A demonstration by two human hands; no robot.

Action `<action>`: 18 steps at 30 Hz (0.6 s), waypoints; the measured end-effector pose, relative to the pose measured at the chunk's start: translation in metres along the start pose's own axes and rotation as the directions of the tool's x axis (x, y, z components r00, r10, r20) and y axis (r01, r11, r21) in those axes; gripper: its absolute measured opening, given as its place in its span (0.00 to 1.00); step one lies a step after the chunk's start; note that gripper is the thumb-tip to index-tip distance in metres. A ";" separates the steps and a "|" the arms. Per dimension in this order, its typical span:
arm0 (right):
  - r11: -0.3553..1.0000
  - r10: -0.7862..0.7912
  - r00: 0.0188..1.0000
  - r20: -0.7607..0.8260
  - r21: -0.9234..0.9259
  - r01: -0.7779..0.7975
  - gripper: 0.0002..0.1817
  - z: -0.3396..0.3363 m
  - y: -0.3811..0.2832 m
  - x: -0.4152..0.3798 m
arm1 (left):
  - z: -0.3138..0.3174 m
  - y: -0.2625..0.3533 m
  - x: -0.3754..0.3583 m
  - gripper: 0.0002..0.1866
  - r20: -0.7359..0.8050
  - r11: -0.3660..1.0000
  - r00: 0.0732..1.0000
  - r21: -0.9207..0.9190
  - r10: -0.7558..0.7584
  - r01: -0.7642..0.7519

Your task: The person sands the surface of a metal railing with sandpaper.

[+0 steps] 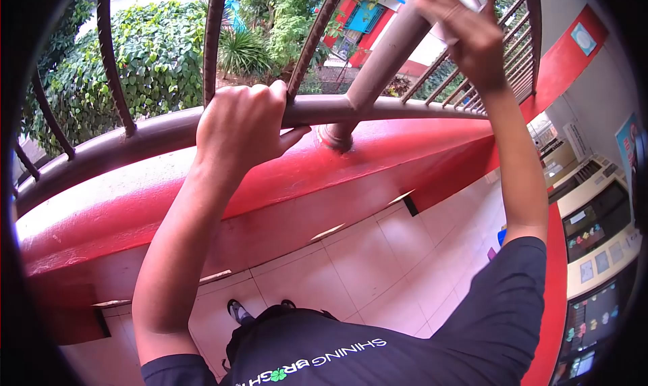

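Observation:
My left hand (243, 122) is closed around the brown horizontal rail (169, 133) of a metal railing, its thumb pointing right along the underside. Just right of it, a thick slanted post (385, 65) crosses the rail. Higher up, my right hand (466, 31) is raised by the upper part of this post, fingers pointing up and left across it. Motion smears those fingers. Pale patches show beside them, and I cannot make out whether they are something held or the background. Thin twisted bars (210, 41) rise from the rail.
Below the railing runs a glossy red ledge (283, 176). My feet stand on pale floor tiles (358, 271). Green bushes (155, 55) grow beyond the bars. At right are a wall with a red band (563, 65) and windows (597, 220) with colourful decorations.

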State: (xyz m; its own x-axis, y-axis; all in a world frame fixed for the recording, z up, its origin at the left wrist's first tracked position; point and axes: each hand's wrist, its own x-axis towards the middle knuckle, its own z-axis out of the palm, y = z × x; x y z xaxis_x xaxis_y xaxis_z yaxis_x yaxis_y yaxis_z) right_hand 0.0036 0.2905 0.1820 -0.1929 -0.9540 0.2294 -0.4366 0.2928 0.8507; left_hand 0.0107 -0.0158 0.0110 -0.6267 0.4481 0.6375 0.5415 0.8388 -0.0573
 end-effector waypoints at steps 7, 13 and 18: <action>0.998 -0.049 0.999 0.003 0.032 0.048 0.16 -0.011 -0.006 0.000 | 0.000 -0.002 0.001 0.32 -0.005 0.999 1.000 -0.044 -0.004 0.004; 0.948 -0.215 0.971 0.108 0.261 0.181 0.17 0.017 -0.083 -0.036 | -0.002 0.002 0.000 0.32 -0.006 1.000 1.000 -0.009 -0.006 0.006; 0.680 0.601 0.783 0.159 0.414 -0.605 0.21 -0.004 -0.216 -0.146 | -0.005 0.003 -0.004 0.36 -0.373 0.970 0.928 -0.220 0.012 -0.101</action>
State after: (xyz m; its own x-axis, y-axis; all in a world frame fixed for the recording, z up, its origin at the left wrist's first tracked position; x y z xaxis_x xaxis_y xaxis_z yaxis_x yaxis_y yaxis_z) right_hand 0.1294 0.3667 -0.0335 -0.5531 -0.5612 0.6157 -0.5435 0.8032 0.2440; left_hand 0.0173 -0.0168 0.0124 -0.3659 0.3108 0.8772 0.7118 0.7007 0.0486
